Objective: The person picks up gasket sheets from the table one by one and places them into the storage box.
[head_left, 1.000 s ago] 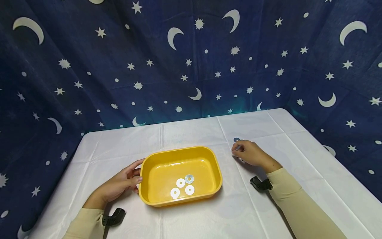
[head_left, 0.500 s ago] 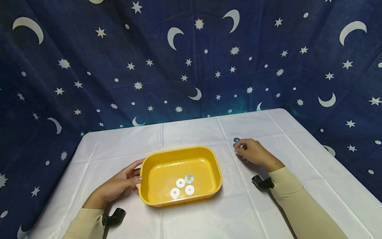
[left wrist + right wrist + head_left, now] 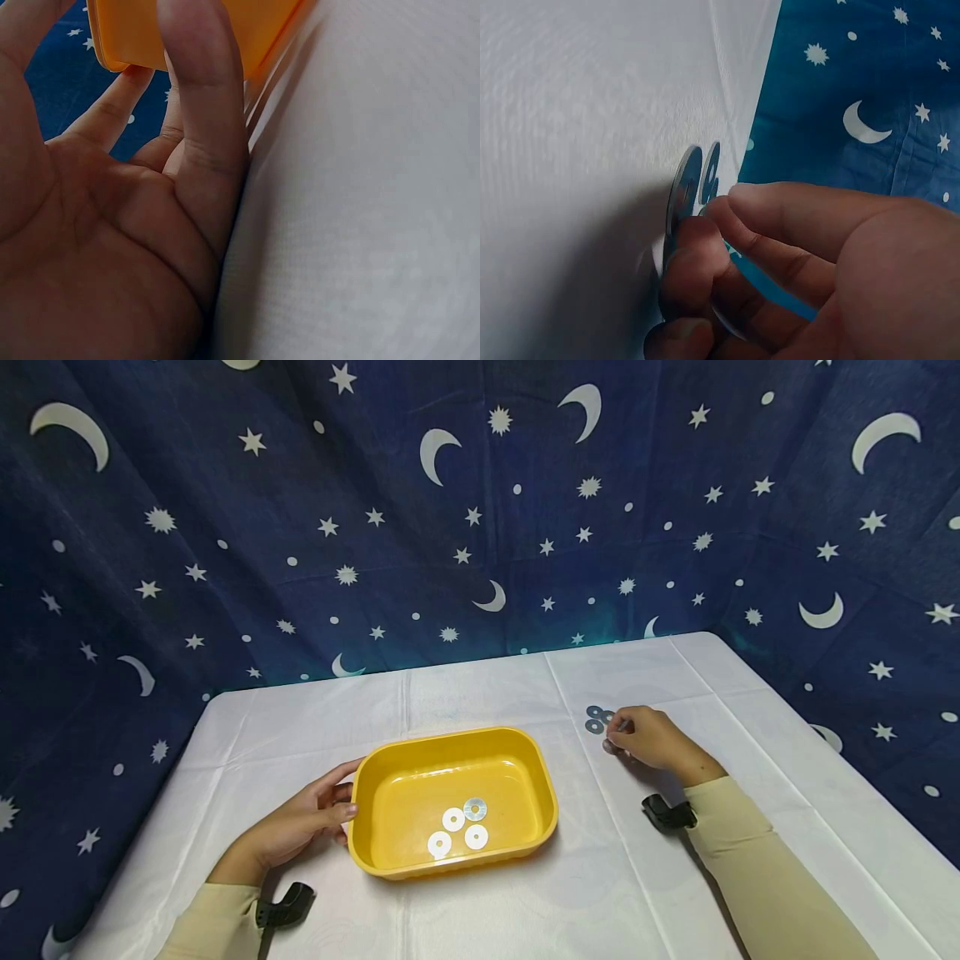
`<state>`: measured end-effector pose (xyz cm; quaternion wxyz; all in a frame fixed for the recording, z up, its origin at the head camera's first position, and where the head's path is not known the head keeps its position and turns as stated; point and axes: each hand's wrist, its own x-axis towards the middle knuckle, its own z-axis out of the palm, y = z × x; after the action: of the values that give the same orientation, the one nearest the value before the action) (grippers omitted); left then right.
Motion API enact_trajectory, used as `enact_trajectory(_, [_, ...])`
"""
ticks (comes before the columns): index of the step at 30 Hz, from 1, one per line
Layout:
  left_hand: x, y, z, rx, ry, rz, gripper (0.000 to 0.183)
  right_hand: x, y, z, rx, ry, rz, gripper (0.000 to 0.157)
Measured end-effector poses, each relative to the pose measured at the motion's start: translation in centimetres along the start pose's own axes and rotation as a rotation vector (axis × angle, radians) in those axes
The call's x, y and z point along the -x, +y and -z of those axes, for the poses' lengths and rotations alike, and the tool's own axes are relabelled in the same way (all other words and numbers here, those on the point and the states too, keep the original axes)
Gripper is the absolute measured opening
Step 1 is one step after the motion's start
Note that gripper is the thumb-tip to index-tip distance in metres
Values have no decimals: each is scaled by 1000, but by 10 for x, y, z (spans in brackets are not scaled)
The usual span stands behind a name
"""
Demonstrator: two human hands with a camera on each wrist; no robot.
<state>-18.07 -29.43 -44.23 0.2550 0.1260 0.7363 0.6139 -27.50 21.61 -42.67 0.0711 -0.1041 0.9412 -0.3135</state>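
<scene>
At right, more washers (image 3: 595, 722) visible

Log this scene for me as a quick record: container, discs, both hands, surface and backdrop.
container: yellow tray
discs inside: four holed discs, toward the tray's near side
discs outside: at least three grey discs, right of the tray
left hand: touches the tray's left end
right hand: beside the grey discs; unclear whether it grips one
surface: white tablecloth
backdrop: dark blue cloth with pale moons and stars
</scene>
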Motion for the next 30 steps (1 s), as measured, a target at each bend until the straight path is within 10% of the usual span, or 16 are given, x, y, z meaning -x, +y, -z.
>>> enact_trajectory(30, [-1,-1,1,-9,7,5,67,2,4,1,41,-64,43,21])
